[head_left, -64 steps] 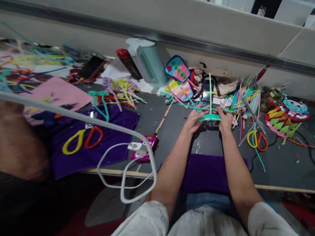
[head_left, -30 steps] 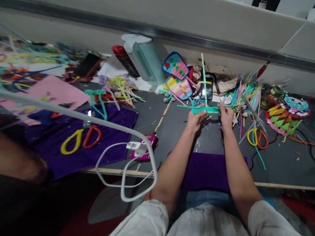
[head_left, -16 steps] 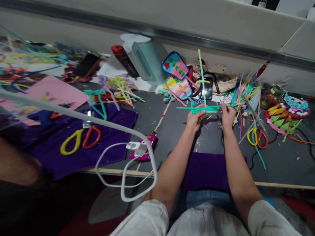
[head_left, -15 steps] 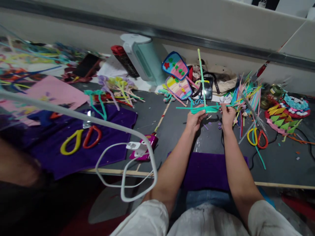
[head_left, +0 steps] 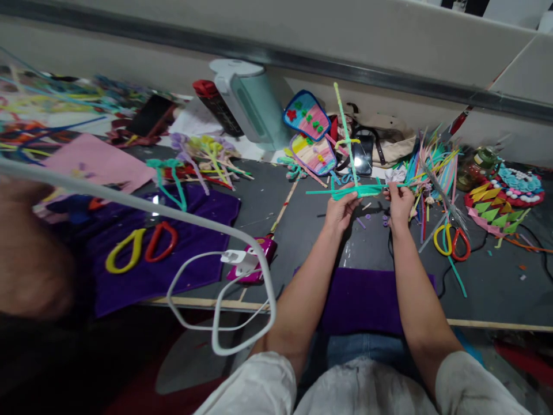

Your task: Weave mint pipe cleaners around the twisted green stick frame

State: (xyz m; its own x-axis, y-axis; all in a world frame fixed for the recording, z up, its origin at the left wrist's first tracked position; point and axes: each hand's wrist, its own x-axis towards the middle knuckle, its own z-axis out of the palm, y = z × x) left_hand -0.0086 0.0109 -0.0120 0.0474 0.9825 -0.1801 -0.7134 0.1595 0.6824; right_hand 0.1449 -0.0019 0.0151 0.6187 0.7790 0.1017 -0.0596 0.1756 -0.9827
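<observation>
The left hand pinches the crossing of a teal pipe-cleaner frame, a bundle of fuzzy wire stems bound into a cross, with thumb and fingers pressed together under the middle of its horizontal bar. The right hand pinches the right end of that same bar between its fingertips. The frame is held in the air just above the dark grey work surface, over its far middle part; one long stem rises from the crossing, tilted slightly left, towards the far edge.

Just right of the right hand lies a loose heap of coloured pipe cleaners, and near it a pair of scissors with one yellow and one red handle. Beyond the frame, by the far edge, two flat shield-shaped woven pieces in pink, yellow and blue lean together, with a pale green cylindrical appliance to their left. On the near edge, between the forearms, lies a purple felt cloth. Well to the left, a larger purple felt sheet carries a second pair of yellow and red scissors. A magenta glue gun rests near the near edge, and a white cable loops from it over that edge.
</observation>
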